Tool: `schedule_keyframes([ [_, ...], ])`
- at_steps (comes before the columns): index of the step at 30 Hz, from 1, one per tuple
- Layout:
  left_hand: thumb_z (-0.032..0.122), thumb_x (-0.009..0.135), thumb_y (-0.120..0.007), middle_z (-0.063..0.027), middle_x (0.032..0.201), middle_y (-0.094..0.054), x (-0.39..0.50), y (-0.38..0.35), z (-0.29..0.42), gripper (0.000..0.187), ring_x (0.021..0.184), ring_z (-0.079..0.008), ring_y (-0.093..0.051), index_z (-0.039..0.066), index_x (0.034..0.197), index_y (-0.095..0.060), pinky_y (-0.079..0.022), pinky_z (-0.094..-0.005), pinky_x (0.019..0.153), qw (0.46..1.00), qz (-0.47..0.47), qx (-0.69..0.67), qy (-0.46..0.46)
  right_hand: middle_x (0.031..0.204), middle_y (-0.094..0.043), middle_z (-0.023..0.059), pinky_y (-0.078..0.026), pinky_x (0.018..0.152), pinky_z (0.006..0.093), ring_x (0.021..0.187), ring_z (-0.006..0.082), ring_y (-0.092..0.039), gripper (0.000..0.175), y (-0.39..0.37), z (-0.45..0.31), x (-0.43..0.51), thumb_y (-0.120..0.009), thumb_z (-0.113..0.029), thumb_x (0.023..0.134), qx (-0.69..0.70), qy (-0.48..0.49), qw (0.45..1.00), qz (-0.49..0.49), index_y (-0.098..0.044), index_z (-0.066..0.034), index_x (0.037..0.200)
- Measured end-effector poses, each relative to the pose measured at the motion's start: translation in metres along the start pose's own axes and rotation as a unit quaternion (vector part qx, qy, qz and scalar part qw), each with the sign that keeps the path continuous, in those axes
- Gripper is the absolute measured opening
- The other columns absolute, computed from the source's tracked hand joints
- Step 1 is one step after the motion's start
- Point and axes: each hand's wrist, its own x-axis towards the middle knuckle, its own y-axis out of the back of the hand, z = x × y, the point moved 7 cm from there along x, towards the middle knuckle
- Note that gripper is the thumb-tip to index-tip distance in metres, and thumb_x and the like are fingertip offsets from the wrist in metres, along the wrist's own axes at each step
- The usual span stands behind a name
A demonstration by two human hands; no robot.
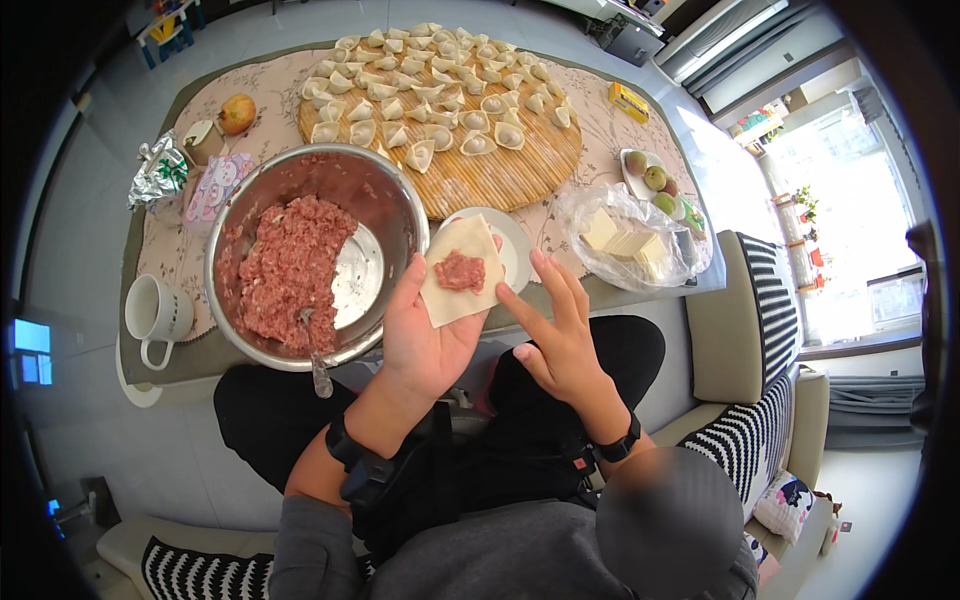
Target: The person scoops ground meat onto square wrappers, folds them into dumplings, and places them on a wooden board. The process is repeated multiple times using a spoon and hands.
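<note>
A square dough wrapper [448, 304] lies flat across the palm and fingers of my left hand [431, 349]. Minced meat filling [460, 271] sits in a patch near its middle. My right hand [561, 337] has its fingers spread, the index fingertip at the wrapper's right edge. Left of my hands stands a steel bowl [409, 184] with raw minced meat [289, 274] in it; a spoon [321, 375] leans over its near rim. Behind the wrapper a white plate [514, 247] is partly hidden. Folded wontons [420, 156] cover much of a round wooden board [480, 187].
Stacked wrappers [634, 246] lie in a clear plastic bag [585, 259] at right. Beyond are fruits on a white dish [636, 184] and a yellow box [628, 102]. A white mug [154, 311], a foil package [157, 172] and a pomegranate [237, 113] stand at left.
</note>
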Motion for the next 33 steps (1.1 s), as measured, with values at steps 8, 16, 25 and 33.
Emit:
schedule_keyframes([
  [8,0.033,0.105,-0.027,-0.0141,0.147,-0.040,0.002,0.004,0.002,0.051,0.137,-0.0271,-0.039,0.002,0.146,-0.033,-0.031,-0.0428,0.115,0.998,0.020,0.065,-0.016,0.152,-0.031,0.0193,-0.024,0.112,0.0501,0.138,0.0412,-0.029,0.033,-0.028,0.048,0.013,-0.049,-0.029,0.096,-0.010,-0.096,0.995,0.011,-0.067,-0.0135,0.119],
  [16,0.040,0.105,-0.028,-0.0125,0.147,-0.040,0.005,0.013,0.005,0.055,0.138,-0.0266,-0.036,0.003,0.146,-0.033,-0.024,-0.0443,0.117,0.992,0.041,0.113,-0.032,0.151,-0.033,0.0184,-0.027,0.111,0.0502,0.136,0.0414,-0.032,0.032,-0.053,0.057,0.016,-0.060,-0.033,0.091,-0.088,-0.061,0.993,-0.044,-0.069,-0.0110,0.112],
  [25,0.048,0.104,-0.021,-0.0117,0.149,-0.037,0.006,0.006,0.002,0.061,0.138,-0.0275,-0.035,0.009,0.152,-0.025,-0.025,-0.0439,0.116,0.992,0.023,0.119,-0.020,0.151,-0.032,0.0224,-0.023,0.112,0.0481,0.137,0.0398,-0.031,0.038,-0.001,0.025,0.029,-0.048,-0.032,0.096,0.111,-0.063,0.989,0.070,-0.066,-0.0118,0.123],
  [33,0.051,0.103,-0.015,-0.0106,0.147,-0.039,0.001,-0.001,-0.004,0.063,0.135,-0.0258,-0.039,0.014,0.153,-0.023,-0.031,-0.0422,0.113,0.990,0.007,0.139,0.022,0.152,-0.030,0.0222,-0.025,0.109,0.0527,0.135,0.0432,-0.031,0.051,-0.021,-0.027,0.048,-0.057,-0.043,0.088,0.019,0.015,1.000,0.019,-0.060,-0.0135,0.129],
])
